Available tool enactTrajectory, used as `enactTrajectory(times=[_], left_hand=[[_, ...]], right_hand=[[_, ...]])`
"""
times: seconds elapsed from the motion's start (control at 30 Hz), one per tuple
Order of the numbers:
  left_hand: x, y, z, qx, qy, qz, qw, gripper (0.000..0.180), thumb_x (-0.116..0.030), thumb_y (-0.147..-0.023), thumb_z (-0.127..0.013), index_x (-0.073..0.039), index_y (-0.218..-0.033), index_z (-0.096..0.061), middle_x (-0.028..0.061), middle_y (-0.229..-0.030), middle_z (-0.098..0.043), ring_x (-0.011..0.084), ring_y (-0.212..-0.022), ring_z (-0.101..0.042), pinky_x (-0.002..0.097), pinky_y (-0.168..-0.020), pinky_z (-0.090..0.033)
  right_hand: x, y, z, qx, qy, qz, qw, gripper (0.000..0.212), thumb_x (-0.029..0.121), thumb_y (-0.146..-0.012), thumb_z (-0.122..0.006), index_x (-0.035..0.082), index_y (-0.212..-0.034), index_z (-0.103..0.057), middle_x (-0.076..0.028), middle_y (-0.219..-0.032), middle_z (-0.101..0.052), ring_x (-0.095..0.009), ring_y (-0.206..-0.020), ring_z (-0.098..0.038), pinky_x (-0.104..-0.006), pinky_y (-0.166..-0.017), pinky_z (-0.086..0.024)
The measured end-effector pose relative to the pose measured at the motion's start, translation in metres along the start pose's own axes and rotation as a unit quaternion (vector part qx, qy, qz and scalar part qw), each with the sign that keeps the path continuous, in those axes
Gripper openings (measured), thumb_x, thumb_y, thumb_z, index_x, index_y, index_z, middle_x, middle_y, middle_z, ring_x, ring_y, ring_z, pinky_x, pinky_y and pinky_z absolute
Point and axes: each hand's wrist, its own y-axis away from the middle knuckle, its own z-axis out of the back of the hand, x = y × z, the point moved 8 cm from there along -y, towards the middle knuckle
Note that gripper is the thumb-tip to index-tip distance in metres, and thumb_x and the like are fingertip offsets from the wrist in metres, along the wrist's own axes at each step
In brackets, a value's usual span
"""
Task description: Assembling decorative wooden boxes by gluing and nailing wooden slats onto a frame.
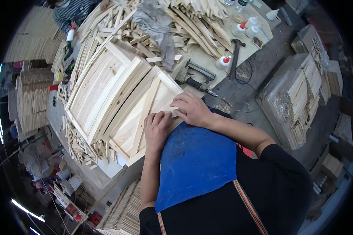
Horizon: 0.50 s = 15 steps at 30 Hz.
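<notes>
My left hand (156, 130) and my right hand (193, 109) meet at the near edge of a pale wooden panel frame (151, 100) with a slanting batten across it. Fingers of both hands are bent around a small pale piece (174, 112), which looks like wood but is mostly covered by them. Just below the hands lies a blue apron (200, 160). Left of the frame stands another wooden panel (100, 84) with slats and raised edge strips. Past my right hand, a nail gun (194, 74) with a hose rests on the table.
Loose wooden strips (198, 27) and a grey rag (155, 27) cover the table's far side. A hammer (235, 58) and white glue bottles (223, 62) lie at the right. A wrapped wood stack (292, 98) stands beyond. Another person's striped sleeve (68, 17) shows far left.
</notes>
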Motion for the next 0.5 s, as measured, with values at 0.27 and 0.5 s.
enactTrajectory(times=[0.27, 0.5], left_hand=[[0.013, 0.006, -0.003, -0.084, 0.045, 0.014, 0.995, 0.019, -0.009, -0.086, -0.064, -0.007, -0.104, -0.069, 0.0079, -0.115, -0.072, 0.0293, -0.111, -0.064, 0.0442, -0.101, -0.048], [0.018, 0.014, -0.005, -0.087, 0.064, 0.003, 0.994, 0.017, -0.01, -0.088, -0.066, -0.007, -0.105, -0.067, 0.0096, -0.118, -0.071, 0.0302, -0.114, -0.063, 0.0442, -0.103, -0.048]], right_hand=[[0.019, 0.001, -0.055, 0.207, -0.006, 0.08, 0.975, 0.026, 0.009, -0.084, -0.072, 0.005, -0.109, -0.066, -0.012, -0.105, -0.065, -0.032, -0.104, -0.063, -0.0396, -0.089, -0.054], [0.021, -0.002, -0.061, 0.228, -0.006, 0.06, 0.972, 0.016, 0.008, -0.087, -0.071, 0.004, -0.102, -0.069, -0.011, -0.103, -0.064, -0.032, -0.101, -0.063, -0.0413, -0.087, -0.054]])
